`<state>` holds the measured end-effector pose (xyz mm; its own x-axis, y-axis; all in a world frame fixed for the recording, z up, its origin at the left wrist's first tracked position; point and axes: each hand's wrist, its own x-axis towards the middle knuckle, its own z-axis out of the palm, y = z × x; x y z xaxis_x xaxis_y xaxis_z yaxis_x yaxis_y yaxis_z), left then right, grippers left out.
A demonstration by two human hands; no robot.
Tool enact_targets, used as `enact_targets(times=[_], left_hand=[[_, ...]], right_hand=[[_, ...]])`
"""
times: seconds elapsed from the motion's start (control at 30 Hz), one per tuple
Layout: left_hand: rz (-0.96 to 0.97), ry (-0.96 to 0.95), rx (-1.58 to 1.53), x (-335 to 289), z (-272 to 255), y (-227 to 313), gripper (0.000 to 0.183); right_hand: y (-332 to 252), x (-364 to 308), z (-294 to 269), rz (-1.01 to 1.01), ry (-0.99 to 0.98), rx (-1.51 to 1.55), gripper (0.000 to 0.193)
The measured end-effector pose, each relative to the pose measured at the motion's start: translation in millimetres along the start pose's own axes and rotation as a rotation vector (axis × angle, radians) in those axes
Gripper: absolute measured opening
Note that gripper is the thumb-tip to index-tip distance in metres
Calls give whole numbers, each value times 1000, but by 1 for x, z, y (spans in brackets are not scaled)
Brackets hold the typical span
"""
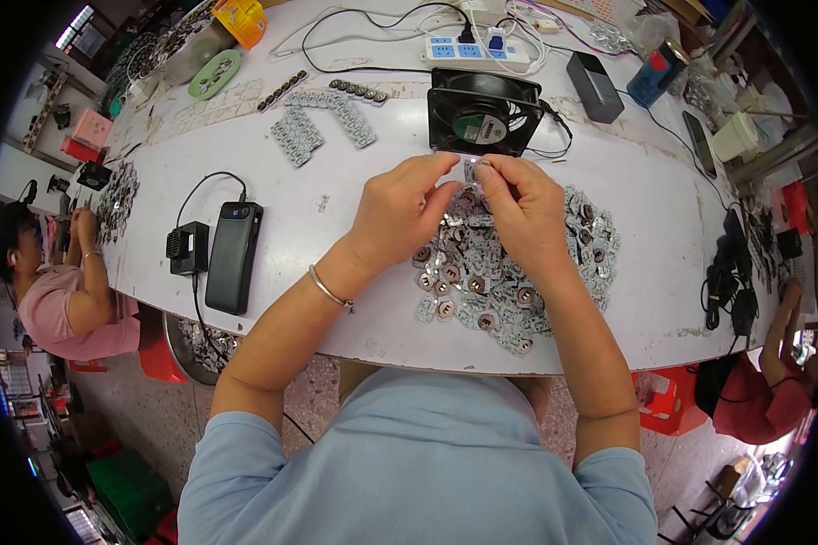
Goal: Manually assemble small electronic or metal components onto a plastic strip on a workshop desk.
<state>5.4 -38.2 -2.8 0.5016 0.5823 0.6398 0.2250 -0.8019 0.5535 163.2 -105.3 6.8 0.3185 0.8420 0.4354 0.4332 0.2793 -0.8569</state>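
Note:
My right hand (529, 213) pinches a small pale circuit board (471, 171) between thumb and curled forefinger, just in front of a black fan. A bright spot shows on the board. Close beside it on the left is my left hand (393, 218), thumb and forefinger apart, with nothing visible between them; its other fingers are mostly hidden. Under and around both hands spreads a loose pile of small pale boards (600, 263), many bearing round brown discs (476, 284).
The black fan (445, 91) stands behind my hands, a power strip (482, 56) beyond it. Rows of pale boards (295, 136) lie far left. A black power bank (234, 259) is wired to a small black device (187, 248). People sit at both table ends.

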Motion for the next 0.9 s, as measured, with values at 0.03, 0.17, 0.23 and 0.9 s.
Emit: enact_targets(times=[0.03,0.17,0.23,0.9], left_hand=[[0,2,-1,-1,1,0,32],[0,28,7,-3,2,1,32],[0,35,24,-3,2,1,32],[-129,-196,-202,-26,-3,27,10]], right_hand=[[0,1,0,-1,-1,-1,14],[1,2,1,48,-27,16,16],[-2,0,1,128,-50,80,17],[-15,-41,-33,135,-183,-87,18]])
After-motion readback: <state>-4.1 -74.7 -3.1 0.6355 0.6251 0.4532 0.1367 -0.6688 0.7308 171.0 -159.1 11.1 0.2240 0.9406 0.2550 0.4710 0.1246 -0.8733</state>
